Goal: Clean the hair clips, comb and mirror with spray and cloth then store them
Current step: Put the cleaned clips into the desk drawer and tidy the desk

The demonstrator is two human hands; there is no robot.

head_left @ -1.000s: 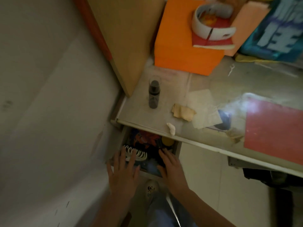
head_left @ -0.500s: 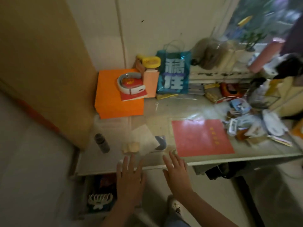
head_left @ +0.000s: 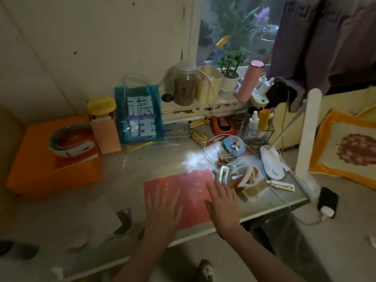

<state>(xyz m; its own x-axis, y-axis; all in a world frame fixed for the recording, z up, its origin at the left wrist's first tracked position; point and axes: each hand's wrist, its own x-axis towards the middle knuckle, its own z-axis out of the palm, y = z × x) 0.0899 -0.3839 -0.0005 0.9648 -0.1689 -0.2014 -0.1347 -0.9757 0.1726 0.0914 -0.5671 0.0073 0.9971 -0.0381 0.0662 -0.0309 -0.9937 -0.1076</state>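
Observation:
My left hand [head_left: 162, 210] and my right hand [head_left: 221, 202] hover side by side over a red sheet [head_left: 189, 192] near the desk's front edge, fingers spread and holding nothing. Just beyond my right hand's fingertips lies a clutter pile with a clear clip-like piece [head_left: 222, 174] and a pale triangular piece [head_left: 248, 178]. A small round blue item with a picture [head_left: 234, 147] sits behind the pile. Far left on the desk are a dark blurred spray bottle [head_left: 18, 250] and a crumpled tan cloth [head_left: 78, 244]. No comb can be made out.
An orange box [head_left: 50, 159] carrying a red book and a white ring-shaped device [head_left: 69, 145] stands at the back left, beside a blue bag [head_left: 140, 117]. A white desk lamp [head_left: 272, 161], bottles, a jar and a plant crowd the back right. A cushion [head_left: 345, 151] lies right of the desk.
The view has swung up and right from the open drawer to the desk top. Both hands rose from the drawer to above the red sheet. The drawer has left the view.

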